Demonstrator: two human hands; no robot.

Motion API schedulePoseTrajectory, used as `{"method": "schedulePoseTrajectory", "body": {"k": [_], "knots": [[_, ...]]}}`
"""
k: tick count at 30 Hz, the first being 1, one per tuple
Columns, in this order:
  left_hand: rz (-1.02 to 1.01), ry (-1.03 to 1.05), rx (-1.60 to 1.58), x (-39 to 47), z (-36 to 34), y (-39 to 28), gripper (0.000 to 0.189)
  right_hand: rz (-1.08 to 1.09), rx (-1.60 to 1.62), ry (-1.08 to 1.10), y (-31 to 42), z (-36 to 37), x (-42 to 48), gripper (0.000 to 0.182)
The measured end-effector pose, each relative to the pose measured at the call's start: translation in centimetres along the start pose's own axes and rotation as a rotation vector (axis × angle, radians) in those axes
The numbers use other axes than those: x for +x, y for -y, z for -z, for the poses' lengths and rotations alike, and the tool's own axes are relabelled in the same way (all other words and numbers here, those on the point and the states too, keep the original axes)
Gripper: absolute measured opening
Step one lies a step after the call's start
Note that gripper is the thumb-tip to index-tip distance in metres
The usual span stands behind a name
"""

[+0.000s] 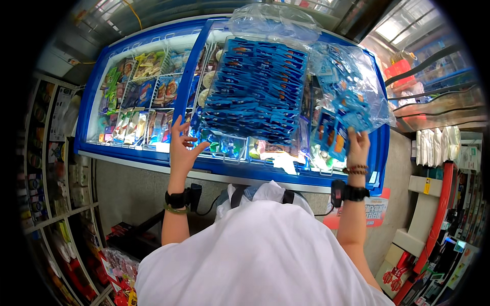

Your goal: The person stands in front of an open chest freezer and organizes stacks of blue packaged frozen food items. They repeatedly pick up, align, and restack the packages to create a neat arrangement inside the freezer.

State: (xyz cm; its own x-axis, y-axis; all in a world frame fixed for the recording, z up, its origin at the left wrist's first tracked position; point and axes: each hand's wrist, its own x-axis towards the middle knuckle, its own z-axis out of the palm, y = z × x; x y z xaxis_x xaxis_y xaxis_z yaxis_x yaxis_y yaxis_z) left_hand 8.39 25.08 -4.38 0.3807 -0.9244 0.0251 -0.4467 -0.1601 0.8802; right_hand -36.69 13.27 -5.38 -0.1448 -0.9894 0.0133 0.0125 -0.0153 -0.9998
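Observation:
My left hand (pixel 185 139) is empty, fingers apart, above the front edge of a blue chest freezer (pixel 126 153) with a glass top. My right hand (pixel 358 146) holds several small blue packets (pixel 340 134) by their lower ends, over the freezer's right part. Left of it, a clear box or tray packed with rows of the same kind of blue packets (pixel 260 88) lies on the glass. Behind my right hand, more blue packets sit in a clear plastic bag (pixel 337 65). Another crumpled clear bag (pixel 273 21) lies at the back edge.
Wire baskets with wrapped frozen goods (pixel 134 91) show inside the freezer. Shelves of packaged goods (pixel 49 153) stand at the left. To the right are a red-edged counter (pixel 432 225) and white packages (pixel 438 147). A red and white printed sheet (pixel 377 212) lies below the freezer's right end.

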Motion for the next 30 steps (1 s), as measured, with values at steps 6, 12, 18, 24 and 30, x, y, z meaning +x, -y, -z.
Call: {"method": "schedulePoseTrajectory", "body": {"k": [6,12,18,24,30], "knots": [[-0.008,0.006,0.0,-0.4,-0.5,-0.4,0.092,-0.009,-0.088,0.014,-11.4,-1.8,6.2,0.025],[0.039,-0.005,0.015,-0.9,-0.2,-0.7,0.079,-0.22,-0.722,-0.185,-14.4,-0.4,6.6,0.064],[0.021,0.005,0.009,-0.9,-0.8,-0.8,0.076,0.051,-0.946,-0.328,-7.9,-3.5,1.2,0.063],[-0.019,0.055,0.016,-0.5,-1.5,-2.8,0.075,0.028,-1.144,-0.152,-9.4,-5.5,-1.2,0.082],[-0.156,0.017,0.038,0.5,-0.4,-5.5,0.067,0.208,-0.784,-0.123,-10.5,-2.4,-0.5,0.029]]}}
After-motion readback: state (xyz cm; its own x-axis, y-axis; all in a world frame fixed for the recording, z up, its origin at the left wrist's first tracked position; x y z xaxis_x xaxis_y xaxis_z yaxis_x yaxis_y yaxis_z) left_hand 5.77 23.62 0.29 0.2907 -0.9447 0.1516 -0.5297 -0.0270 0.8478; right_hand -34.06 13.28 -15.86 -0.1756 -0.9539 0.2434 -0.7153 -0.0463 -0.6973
